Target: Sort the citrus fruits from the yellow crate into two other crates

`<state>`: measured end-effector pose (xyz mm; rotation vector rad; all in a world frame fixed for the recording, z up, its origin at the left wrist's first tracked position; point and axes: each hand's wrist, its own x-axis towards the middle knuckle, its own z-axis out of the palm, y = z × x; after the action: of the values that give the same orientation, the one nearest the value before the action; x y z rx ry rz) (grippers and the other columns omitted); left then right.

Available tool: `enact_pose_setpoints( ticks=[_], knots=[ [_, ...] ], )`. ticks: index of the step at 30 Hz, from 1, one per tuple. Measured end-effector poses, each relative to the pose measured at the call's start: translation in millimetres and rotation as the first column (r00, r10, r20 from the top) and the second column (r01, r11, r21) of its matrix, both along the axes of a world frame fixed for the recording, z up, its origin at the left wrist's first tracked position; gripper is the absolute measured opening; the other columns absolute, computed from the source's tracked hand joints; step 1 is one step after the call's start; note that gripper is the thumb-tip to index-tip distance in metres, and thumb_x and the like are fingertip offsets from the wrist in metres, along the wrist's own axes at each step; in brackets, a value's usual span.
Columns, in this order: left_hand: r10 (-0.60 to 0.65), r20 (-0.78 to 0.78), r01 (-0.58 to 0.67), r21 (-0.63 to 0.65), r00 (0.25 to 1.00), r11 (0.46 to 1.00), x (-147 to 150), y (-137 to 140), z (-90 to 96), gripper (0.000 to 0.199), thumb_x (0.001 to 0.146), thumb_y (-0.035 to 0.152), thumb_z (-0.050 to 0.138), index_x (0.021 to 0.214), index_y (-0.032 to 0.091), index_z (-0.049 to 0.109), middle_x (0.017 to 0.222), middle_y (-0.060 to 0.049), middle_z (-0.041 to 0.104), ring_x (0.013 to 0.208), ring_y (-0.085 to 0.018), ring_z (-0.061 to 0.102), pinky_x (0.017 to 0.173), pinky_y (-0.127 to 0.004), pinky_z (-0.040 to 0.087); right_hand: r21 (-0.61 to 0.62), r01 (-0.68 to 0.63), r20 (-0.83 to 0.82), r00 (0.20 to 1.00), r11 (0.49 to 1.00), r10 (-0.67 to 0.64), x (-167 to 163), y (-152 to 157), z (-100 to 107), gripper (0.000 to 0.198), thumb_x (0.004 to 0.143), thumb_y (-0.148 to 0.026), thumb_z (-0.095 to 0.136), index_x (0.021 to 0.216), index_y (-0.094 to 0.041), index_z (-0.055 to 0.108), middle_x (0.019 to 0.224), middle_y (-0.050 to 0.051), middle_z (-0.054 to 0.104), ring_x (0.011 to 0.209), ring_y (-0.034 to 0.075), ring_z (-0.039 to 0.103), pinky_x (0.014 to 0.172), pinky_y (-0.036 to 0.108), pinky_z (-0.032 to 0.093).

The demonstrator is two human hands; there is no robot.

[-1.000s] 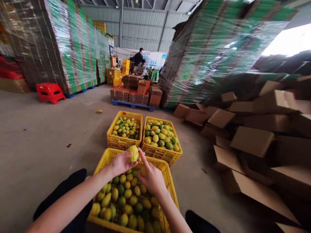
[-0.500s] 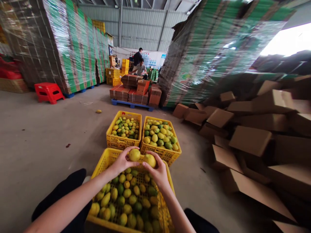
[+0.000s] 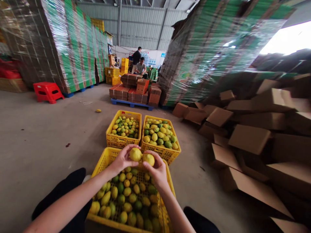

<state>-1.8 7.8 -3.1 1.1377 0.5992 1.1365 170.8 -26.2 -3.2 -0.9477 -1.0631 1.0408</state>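
Note:
My left hand (image 3: 122, 160) grips a yellow lemon (image 3: 135, 154) between thumb and fingers. Beside it, my right hand (image 3: 158, 171) holds a second lemon (image 3: 148, 159), paler at its near end. The two fruits are side by side, almost touching, above the far end of a yellow plastic crate (image 3: 103, 160). Inside that crate lie several yellow and green lemons (image 3: 127, 191), with bare slatted floor showing at its far end. My forearms cover part of its sides.
Two more yellow crates, a left one (image 3: 121, 142) and a right one (image 3: 163, 153), stand just beyond, full of lemons. Cardboard boxes (image 3: 250, 139) are heaped at the right. A red stool (image 3: 48, 93) stands at left. Two people are behind flattened cartons (image 3: 120, 93) on a blue pallet.
The lemon in my left hand has turned, so its tip faces me more, and shifted slightly right. The right-hand lemon has moved slightly left. Both remain held.

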Motion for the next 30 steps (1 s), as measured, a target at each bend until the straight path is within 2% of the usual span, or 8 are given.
enact_pose_setpoints(
  ticks=[4, 8, 11, 13, 15, 17, 24, 30],
  knots=[
    [-0.113, 0.358, 0.236, -0.323, 0.927, 0.916, -15, 11, 10.4, 0.046, 0.066, 0.031, 0.075, 0.108, 0.014, 0.065, 0.103, -0.010, 0.068, 0.079, -0.017, 0.063, 0.067, -0.026, 0.048, -0.279, -0.142, -0.543, 0.839, 0.950, -0.034, 6, 5, -1, 0.034, 0.073, -0.041, 0.070, 0.102, -0.025, 0.065, 0.081, -0.001, 0.070, 0.050, 0.011, 0.055, 0.040, 0.020, 0.040],
    [-0.148, 0.504, 0.383, -0.401, 0.851, 0.832, -26, 16, 20.2, 0.037, 0.079, 0.040, 0.062, 0.104, 0.014, 0.065, 0.078, -0.006, 0.066, 0.052, -0.012, 0.056, 0.048, -0.022, 0.042, -0.321, -0.272, -0.717, 0.696, 0.907, -0.045, 18, 10, -7, 0.023, 0.072, -0.035, 0.068, 0.088, -0.018, 0.063, 0.070, 0.000, 0.065, 0.048, 0.009, 0.053, 0.037, 0.017, 0.037],
    [-0.024, 0.439, 0.292, -0.556, 0.898, 0.778, -21, 15, 16.4, 0.026, 0.086, 0.034, 0.052, 0.086, 0.011, 0.064, 0.065, -0.004, 0.062, 0.041, -0.010, 0.051, 0.039, -0.019, 0.037, -0.294, -0.327, -0.724, 0.689, 0.898, 0.013, 20, 11, -13, 0.020, 0.074, -0.033, 0.065, 0.087, -0.019, 0.062, 0.067, -0.001, 0.062, 0.046, 0.008, 0.050, 0.034, 0.016, 0.035],
    [0.112, 0.327, 0.161, -0.699, 0.938, 0.696, -16, 15, 10.0, 0.026, 0.088, 0.029, 0.047, 0.079, 0.010, 0.062, 0.063, -0.006, 0.063, 0.045, -0.013, 0.058, 0.039, -0.020, 0.042, -0.297, -0.361, -0.705, 0.707, 0.884, 0.051, 18, 12, -16, 0.017, 0.074, -0.033, 0.064, 0.083, -0.019, 0.060, 0.065, -0.002, 0.060, 0.042, 0.007, 0.046, 0.031, 0.015, 0.030],
    [0.245, 0.240, 0.042, -0.789, 0.939, 0.613, -11, 15, 4.4, 0.024, 0.087, 0.024, 0.045, 0.076, 0.010, 0.061, 0.060, -0.007, 0.063, 0.052, -0.017, 0.064, 0.043, -0.023, 0.050, -0.299, -0.364, -0.675, 0.734, 0.882, 0.075, 17, 12, -19, 0.016, 0.074, -0.033, 0.063, 0.080, -0.020, 0.057, 0.065, -0.002, 0.059, 0.042, 0.007, 0.045, 0.031, 0.015, 0.028],
    [0.334, 0.235, -0.002, -0.815, 0.913, 0.580, -10, 17, 2.5, 0.020, 0.085, 0.020, 0.045, 0.077, 0.010, 0.061, 0.062, -0.007, 0.065, 0.055, -0.016, 0.065, 0.045, -0.023, 0.053, -0.291, -0.354, -0.648, 0.757, 0.889, 0.090, 16, 12, -19, 0.015, 0.073, -0.033, 0.063, 0.078, -0.021, 0.056, 0.065, -0.002, 0.058, 0.043, 0.008, 0.045, 0.031, 0.016, 0.029],
    [0.260, 0.438, 0.092, -0.635, 0.860, 0.767, -17, 20, 12.4, 0.011, 0.081, 0.017, 0.053, 0.082, 0.014, 0.063, 0.069, -0.002, 0.065, 0.052, -0.013, 0.061, 0.042, -0.020, 0.048, -0.300, -0.353, -0.662, 0.746, 0.886, 0.073, 18, 10, -16, 0.019, 0.074, -0.034, 0.059, 0.086, -0.020, 0.061, 0.068, -0.002, 0.060, 0.044, 0.009, 0.046, 0.033, 0.018, 0.030],
    [0.265, 0.512, 0.113, -0.593, 0.817, 0.797, -18, 16, 15.0, 0.017, 0.085, 0.021, 0.052, 0.073, 0.014, 0.063, 0.066, -0.003, 0.065, 0.062, -0.015, 0.065, 0.056, -0.025, 0.056, -0.243, -0.246, -0.613, 0.789, 0.938, 0.048, 12, 9, -11, 0.018, 0.076, -0.037, 0.064, 0.084, -0.021, 0.062, 0.080, 0.001, 0.067, 0.055, 0.011, 0.055, 0.045, 0.023, 0.044]
  ],
)
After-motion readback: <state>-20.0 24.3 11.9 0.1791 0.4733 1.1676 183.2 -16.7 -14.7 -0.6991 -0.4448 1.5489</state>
